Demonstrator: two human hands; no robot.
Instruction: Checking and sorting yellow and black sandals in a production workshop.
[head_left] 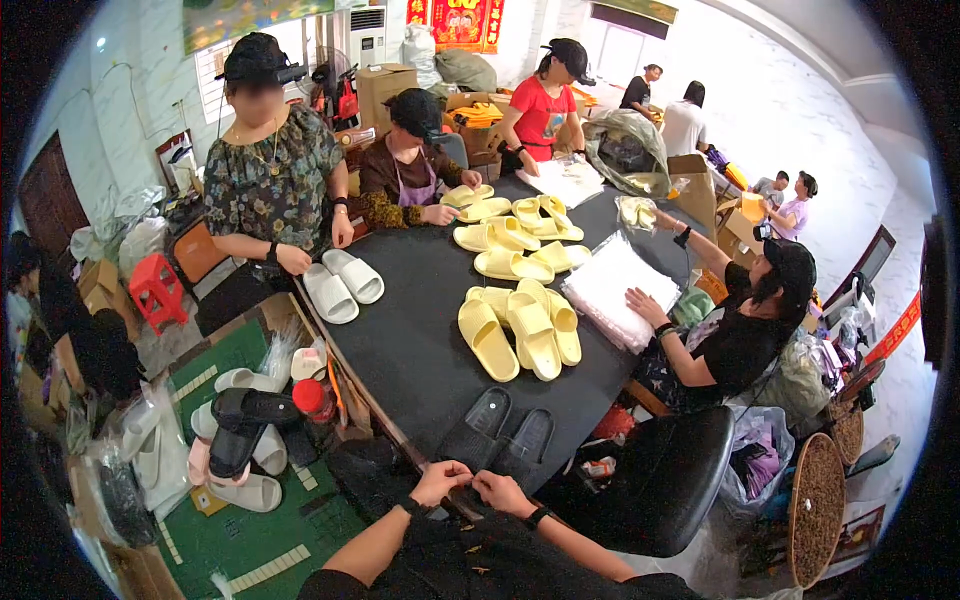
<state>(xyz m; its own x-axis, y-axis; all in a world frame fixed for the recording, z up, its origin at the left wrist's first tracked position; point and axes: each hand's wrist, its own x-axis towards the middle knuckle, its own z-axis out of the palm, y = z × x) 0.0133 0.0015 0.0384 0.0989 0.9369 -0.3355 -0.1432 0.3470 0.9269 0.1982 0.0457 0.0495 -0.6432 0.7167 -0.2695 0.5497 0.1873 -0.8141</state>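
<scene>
Black, matte and faintly textured: open-backed moulded slippers (525, 446), lying as a pair on the dark grey table (390, 350) near its close edge, just beyond left hand (443, 483) and right hand (503, 494). Both narrowed to a pinch, fingertips nearly meeting; cannot tell whether holding anything small. Apparently busy with fine fingertip work; next, probably calls for parting the fingers and reaching slightly forward to the pair. Farther off, smooth, rounded pale yellow foam-like slippers (533, 330); far left, plain light grey slippers (330, 295); far right, thin, crinkled white sheets (620, 285), stacked flat.
</scene>
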